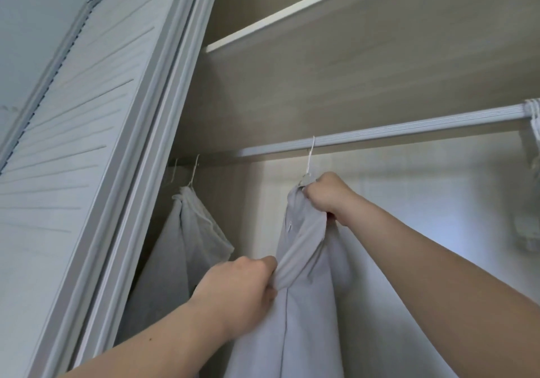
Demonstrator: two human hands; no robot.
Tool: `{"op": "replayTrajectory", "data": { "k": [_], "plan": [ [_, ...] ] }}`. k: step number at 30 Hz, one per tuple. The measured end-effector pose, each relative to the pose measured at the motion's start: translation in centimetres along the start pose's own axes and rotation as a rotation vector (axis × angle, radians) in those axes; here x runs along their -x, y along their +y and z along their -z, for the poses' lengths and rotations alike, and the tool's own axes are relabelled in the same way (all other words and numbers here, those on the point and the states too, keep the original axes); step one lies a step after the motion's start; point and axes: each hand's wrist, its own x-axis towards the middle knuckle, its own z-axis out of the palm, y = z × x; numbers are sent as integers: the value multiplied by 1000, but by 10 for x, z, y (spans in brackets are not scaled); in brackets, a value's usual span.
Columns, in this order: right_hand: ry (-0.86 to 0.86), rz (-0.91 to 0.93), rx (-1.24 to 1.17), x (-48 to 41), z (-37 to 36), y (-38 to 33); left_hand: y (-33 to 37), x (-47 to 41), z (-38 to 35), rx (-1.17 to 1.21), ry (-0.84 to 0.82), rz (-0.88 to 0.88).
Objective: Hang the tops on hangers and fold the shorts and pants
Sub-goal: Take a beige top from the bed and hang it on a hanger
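A wardrobe stood open. On the left, a pale grey louvred door point(73, 144) slanted upward beside its moulded frame point(157, 132). Inside, a white-edged shelf point(292, 7) crossed far above a beige wood-grain panel point(350, 71). Below it ran a ribbed grey rail point(409, 128), and the paler back wall point(423, 196) caught soft bluish light at right.

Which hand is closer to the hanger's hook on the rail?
Right. The right hand grips the grey top just under the hook; the left hand holds it farther down.
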Motion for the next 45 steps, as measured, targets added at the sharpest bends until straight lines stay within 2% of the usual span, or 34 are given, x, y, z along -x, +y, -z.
{"op": "replayTrajectory", "data": {
  "k": [4,6,8,11,16,22,30,37,45],
  "plan": [
    [-76,107,426,44,4,-7,-11,6,-6,-56,-40,13],
    [-39,196,648,62,3,-7,-16,8,-6,-89,-47,22],
    [18,281,736,70,-2,-5,-21,10,-6,-105,-54,37],
    [39,347,668,68,-14,-4,-26,13,-4,-124,-61,43],
    [-31,426,499,45,-47,-4,-43,18,-3,-141,-85,74],
    [-121,408,206,9,-97,-7,-69,26,0,-222,-133,202],
    [-208,360,117,-38,-188,-23,-72,22,0,-432,-241,321],
    [-259,291,177,-68,-246,-34,-77,-3,12,-558,-376,358],
    [-332,257,30,-68,-274,-17,-85,2,3,-689,-400,266]
  ]
}}
